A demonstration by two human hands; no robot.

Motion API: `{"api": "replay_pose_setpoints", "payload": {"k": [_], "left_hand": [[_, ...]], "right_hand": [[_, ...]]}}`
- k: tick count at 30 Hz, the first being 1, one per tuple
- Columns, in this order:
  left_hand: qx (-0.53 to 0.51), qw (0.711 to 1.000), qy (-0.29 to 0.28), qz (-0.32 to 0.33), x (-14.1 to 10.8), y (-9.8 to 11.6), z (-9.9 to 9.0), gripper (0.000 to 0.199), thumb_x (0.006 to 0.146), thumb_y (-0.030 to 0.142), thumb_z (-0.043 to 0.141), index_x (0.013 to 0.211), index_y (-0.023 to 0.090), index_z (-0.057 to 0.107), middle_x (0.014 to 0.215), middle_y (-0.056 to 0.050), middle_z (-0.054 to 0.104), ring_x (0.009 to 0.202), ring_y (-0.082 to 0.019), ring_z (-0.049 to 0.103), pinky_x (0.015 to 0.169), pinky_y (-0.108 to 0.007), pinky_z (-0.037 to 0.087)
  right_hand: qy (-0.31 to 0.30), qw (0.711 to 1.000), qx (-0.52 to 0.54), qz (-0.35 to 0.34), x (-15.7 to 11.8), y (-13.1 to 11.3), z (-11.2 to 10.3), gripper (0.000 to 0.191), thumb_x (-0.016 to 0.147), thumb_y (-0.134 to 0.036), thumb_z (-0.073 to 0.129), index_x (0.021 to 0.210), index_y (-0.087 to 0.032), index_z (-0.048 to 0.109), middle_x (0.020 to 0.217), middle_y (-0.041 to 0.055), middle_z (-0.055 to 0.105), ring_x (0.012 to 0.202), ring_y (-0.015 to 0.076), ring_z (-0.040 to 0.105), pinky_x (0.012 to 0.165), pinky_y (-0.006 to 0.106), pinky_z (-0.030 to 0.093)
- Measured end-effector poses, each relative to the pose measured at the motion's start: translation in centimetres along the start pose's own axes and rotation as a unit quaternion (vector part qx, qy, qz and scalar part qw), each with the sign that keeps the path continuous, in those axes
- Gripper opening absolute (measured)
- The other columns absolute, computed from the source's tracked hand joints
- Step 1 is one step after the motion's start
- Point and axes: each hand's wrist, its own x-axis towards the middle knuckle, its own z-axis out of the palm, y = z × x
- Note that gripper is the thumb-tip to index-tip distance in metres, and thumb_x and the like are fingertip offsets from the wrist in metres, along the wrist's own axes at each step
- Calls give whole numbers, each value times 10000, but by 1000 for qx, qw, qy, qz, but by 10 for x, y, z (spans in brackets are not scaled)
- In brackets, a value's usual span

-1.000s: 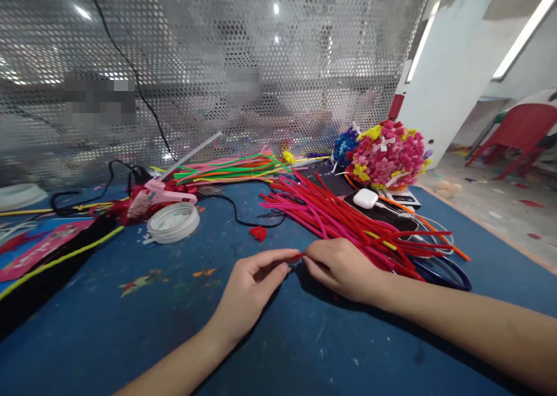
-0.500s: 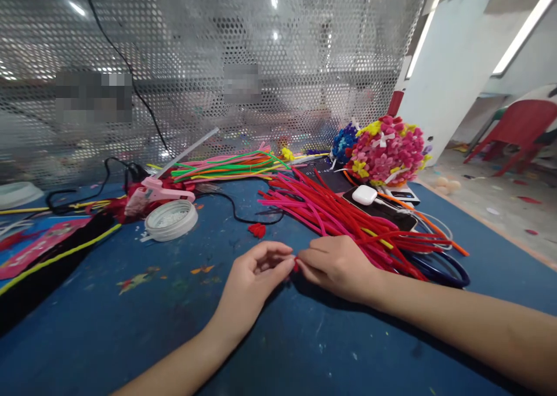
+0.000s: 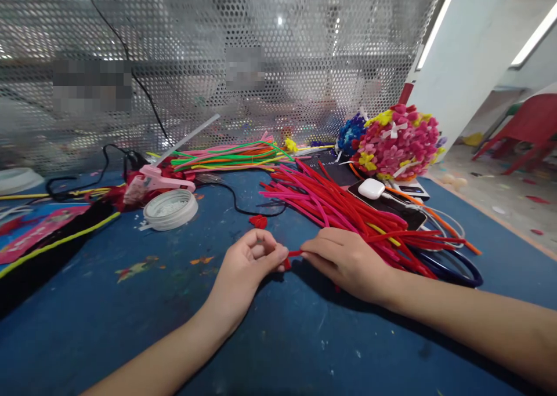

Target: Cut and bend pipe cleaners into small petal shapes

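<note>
And there it is, right at the meeting point: a short red fuzzy stem (image 3: 295, 253) bridging the narrow gap between two sets of fingertips, low over the blue table (image 3: 270, 349)! On one side, the left hand (image 3: 246, 271) has it pinched between thumb and curled fingers, and look, a bit of the red bends down just beside the thumb tip. On the other, the right hand (image 3: 352, 262), back turned up, clamps the far end between thumb and forefinger, the rest of the fingers tucked in close. So the stem sits at the right-hand edge of the left grip and the left-hand edge of the right one, its middle bare. A speck of red peeks out below the right hand; whether it belongs to the same piece, one can't tell. Just beyond the left hand's knuckles lies a small red looped piece (image 3: 258, 221), while a big spread of red and pink stems (image 3: 335, 210) fans out directly behind the right hand. Farther off to the left, a round white dish (image 3: 170, 217) of tiny white bits stands just in front of a pink glue gun (image 3: 167, 180)!
</note>
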Motion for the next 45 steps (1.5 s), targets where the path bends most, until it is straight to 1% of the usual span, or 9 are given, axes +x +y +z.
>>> {"api": "replay_pose_setpoints", "payload": {"k": [7,12,14,20,25,30,34,40,45], "left_hand": [[-6,1000,16,18,-2,0,-1,183,731,219,660,757,178,484,645,47,601,585,-57,549,578,-154,439],[42,998,-16,44,-6,-1,1,109,805,277,574,865,188,555,957,-29,666,873,-141,609,784,-258,488],[58,997,-20,46,-9,0,2,139,825,307,543,905,194,559,997,-41,666,896,-158,611,821,-291,484],[95,994,-12,44,-12,0,1,200,841,365,508,936,192,533,964,-56,684,838,-168,629,808,-310,476],[77,995,-23,51,-12,-1,2,180,787,285,604,903,205,491,911,-11,687,832,-132,632,772,-251,486],[43,998,-14,35,-9,-3,1,289,712,208,671,900,190,451,797,-9,688,757,-149,663,647,-228,506],[57,998,-17,32,-8,0,2,294,732,219,646,951,189,452,857,-34,689,749,-161,664,593,-224,500],[111,991,-59,56,-18,4,5,350,779,262,592,1099,214,458,1019,-76,678,968,-203,622,819,-298,487],[160,980,-84,81,-23,1,2,357,763,260,618,1109,245,534,1010,-63,686,1020,-232,605,870,-320,469]], "right_hand": [[35,999,25,5,0,-1,-2,163,873,-187,469,857,-138,623,705,49,614,648,123,544,609,240,445],[35,999,36,-2,2,-4,-4,164,859,-158,460,827,-125,617,684,51,591,641,122,521,595,239,436],[40,998,39,-1,2,-5,-4,154,849,-152,467,817,-121,614,689,53,588,645,122,521,597,238,437],[60,998,30,17,3,-5,-3,152,845,-161,478,775,-131,609,658,39,595,611,110,534,581,224,436],[44,999,31,7,2,-4,-3,127,845,-172,486,814,-125,599,702,50,604,652,117,544,611,227,445],[39,999,37,1,2,-3,-2,101,840,-167,488,844,-135,584,731,46,612,672,115,550,631,227,453],[51,998,27,0,2,-3,-1,104,840,-168,490,800,-145,583,689,34,607,632,106,545,595,214,444],[90,996,1,-3,1,-5,-1,139,826,-148,489,705,-150,558,599,4,558,546,85,490,518,195,393],[114,993,7,-5,-2,-5,-2,165,844,-154,464,715,-157,567,586,2,558,535,84,495,507,195,393]]}}
